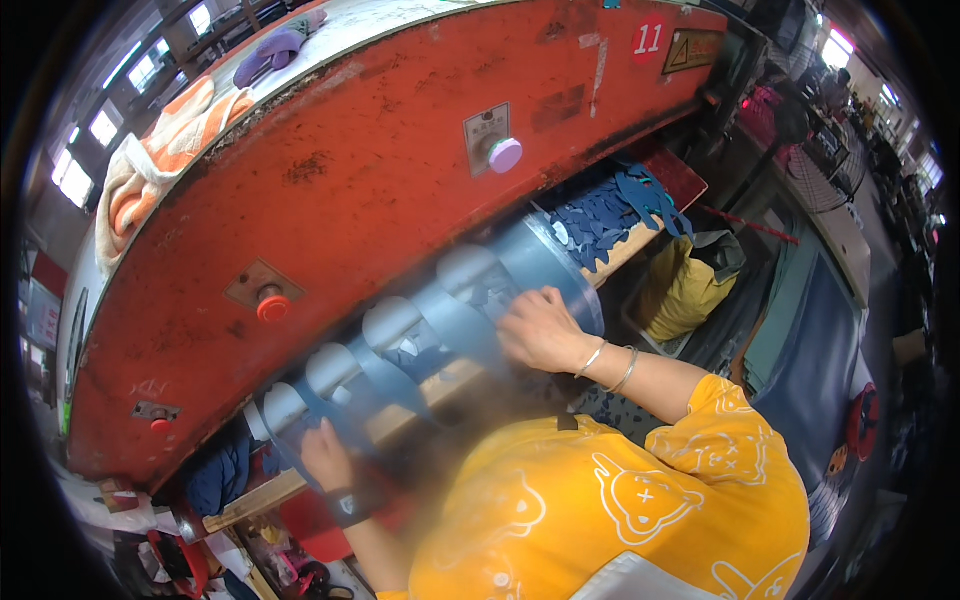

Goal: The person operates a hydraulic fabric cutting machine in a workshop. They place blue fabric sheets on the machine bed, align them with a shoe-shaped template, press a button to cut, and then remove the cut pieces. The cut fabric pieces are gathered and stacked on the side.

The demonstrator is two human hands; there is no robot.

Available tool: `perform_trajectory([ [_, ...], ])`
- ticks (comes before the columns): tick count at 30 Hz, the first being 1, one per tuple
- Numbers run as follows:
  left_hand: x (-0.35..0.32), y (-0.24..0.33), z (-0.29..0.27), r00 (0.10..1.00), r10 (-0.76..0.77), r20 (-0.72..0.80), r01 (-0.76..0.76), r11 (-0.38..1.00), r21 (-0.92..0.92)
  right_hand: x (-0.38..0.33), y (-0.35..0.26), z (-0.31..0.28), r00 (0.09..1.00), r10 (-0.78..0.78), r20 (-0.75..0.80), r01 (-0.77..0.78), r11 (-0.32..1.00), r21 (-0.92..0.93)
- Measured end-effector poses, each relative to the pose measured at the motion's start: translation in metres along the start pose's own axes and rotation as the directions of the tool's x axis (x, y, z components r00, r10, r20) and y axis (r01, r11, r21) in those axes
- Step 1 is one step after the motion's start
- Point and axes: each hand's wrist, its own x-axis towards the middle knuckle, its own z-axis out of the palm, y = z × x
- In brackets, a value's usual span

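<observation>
A thin blue sheet point(460, 318) with a row of large rounded cut-outs stretches between my two hands, in front of a big red machine point(380, 150). At the sheet's right part my right hand point(541, 330) is closed on its near edge, fingers curled. My left hand point(325, 456) grips the sheet's left end, with the thumb up; its fingertips are partly hidden and a little blurred. Narrow curved strips of the sheet hang between the holes. Through the holes a pale surface and small blue scraps point(408, 346) show.
Blue offcuts point(595, 222) lie heaped at the machine's right opening. A wooden rail point(262, 500) runs below it. Red buttons point(272, 306) and a pale lilac knob point(505, 155) stick out of the machine's front. A yellow sack point(672, 290) stands at right, beside stacked sheets point(790, 320).
</observation>
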Motion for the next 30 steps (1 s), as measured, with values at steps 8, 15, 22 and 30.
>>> perform_trajectory([
  [8, -0.007, -0.005, 0.012, 0.987, 0.141, -0.077, -0.145, 0.989, -0.042, -0.006, -0.003, 0.004, 1.0, 0.002, 0.012, 0.0, 0.991, -0.133],
  [15, -0.057, -0.002, 0.007, 0.994, 0.101, -0.049, -0.103, 0.994, -0.034, -0.024, -0.01, -0.025, 0.944, 0.005, 0.329, 0.014, 0.998, -0.056],
  [22, -0.144, 0.018, -0.037, 0.988, 0.05, 0.148, -0.041, 0.997, -0.061, -0.007, 0.03, -0.081, 0.916, 0.2, 0.348, -0.338, 0.85, 0.403],
  [30, -0.199, 0.014, -0.139, 0.974, -0.221, 0.05, 0.226, 0.963, -0.145, 0.006, -0.019, -0.031, 0.969, 0.209, 0.132, -0.203, 0.978, -0.054],
])
